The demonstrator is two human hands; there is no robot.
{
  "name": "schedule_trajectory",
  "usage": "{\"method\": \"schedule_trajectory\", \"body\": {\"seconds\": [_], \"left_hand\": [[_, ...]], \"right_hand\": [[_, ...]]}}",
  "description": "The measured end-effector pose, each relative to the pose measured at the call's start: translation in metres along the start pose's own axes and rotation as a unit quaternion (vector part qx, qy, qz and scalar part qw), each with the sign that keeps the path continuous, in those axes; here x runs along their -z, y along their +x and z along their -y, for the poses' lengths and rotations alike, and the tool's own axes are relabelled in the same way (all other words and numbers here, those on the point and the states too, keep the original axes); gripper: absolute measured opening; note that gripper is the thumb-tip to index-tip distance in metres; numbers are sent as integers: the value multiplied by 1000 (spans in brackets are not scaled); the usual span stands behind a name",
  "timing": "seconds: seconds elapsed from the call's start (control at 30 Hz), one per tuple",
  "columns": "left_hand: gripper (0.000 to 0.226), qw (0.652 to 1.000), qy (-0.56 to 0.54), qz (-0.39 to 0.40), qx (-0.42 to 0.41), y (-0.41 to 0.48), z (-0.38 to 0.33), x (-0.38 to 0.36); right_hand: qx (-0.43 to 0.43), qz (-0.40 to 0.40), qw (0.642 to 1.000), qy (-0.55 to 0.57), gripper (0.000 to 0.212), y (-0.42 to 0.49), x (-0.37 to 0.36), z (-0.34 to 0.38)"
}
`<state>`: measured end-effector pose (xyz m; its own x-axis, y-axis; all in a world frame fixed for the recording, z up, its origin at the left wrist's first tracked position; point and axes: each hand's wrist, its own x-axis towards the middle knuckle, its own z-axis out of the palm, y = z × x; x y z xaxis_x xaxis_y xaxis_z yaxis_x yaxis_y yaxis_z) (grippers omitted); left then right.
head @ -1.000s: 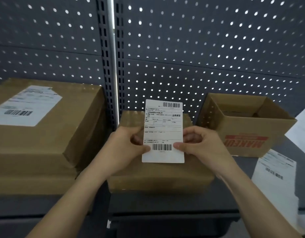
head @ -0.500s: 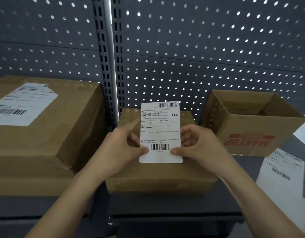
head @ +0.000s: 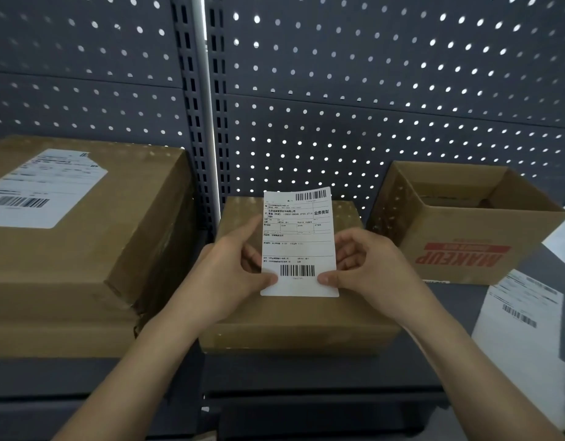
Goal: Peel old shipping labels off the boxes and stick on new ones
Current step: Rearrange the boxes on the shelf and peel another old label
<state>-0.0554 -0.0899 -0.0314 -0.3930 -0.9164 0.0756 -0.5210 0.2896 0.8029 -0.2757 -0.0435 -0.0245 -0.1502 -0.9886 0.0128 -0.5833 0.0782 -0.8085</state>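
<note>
- My left hand (head: 230,275) pinches the near left corner of the label (head: 298,246), thumb on the printed face and the other fingers curled behind it.
- My right hand (head: 370,272) has the same pinching grip on the near right corner, thumb tip just beside the lower barcode.
- The label stands tilted, printed face towards me. Its long axis runs away from me, with the near short edge low and the far short edge raised.
- It hangs over the top of the small box (head: 300,326) at the shelf's (head: 459,300) front edge. I cannot tell whether its low edge touches the cardboard.
- Loose label sheets (head: 523,329) lie at the shelf's right edge.
- A large box (head: 84,249) on the left carries its own label (head: 42,189) on top.
- An open box (head: 465,237) printed MAKEUP sits at the back right against the pegboard (head: 370,90).
</note>
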Motion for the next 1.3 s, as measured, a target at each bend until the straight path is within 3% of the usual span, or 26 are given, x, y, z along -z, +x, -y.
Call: {"method": "schedule_trajectory", "body": {"seconds": [0.4,0.5,0.6,0.67,0.87,1.17,1.3], "left_hand": [[93,1000,13,-7,-3,-1,7,-4],[93,999,30,-10,-11,-4,5,-6],[92,997,63,-31,-26,-7,3,-9],[93,994,85,-56,-31,-7,5,-13],[93,981,174,-77,-41,-6,7,-23],[82,983,162,-88,-19,-8,15,-14],[80,970,227,-88,-23,2,12,-12]], "right_hand": [[13,-25,996,-80,50,-9,-4,6],[25,-38,990,-132,60,-13,-5,8],[33,-40,985,-166,89,-15,-7,7],[38,-44,984,-171,95,-16,-9,7],[55,-22,984,-169,91,-18,-13,4],[26,-44,987,-154,90,-13,-1,-11],[35,-51,984,-169,90,-2,-1,-9]]}}
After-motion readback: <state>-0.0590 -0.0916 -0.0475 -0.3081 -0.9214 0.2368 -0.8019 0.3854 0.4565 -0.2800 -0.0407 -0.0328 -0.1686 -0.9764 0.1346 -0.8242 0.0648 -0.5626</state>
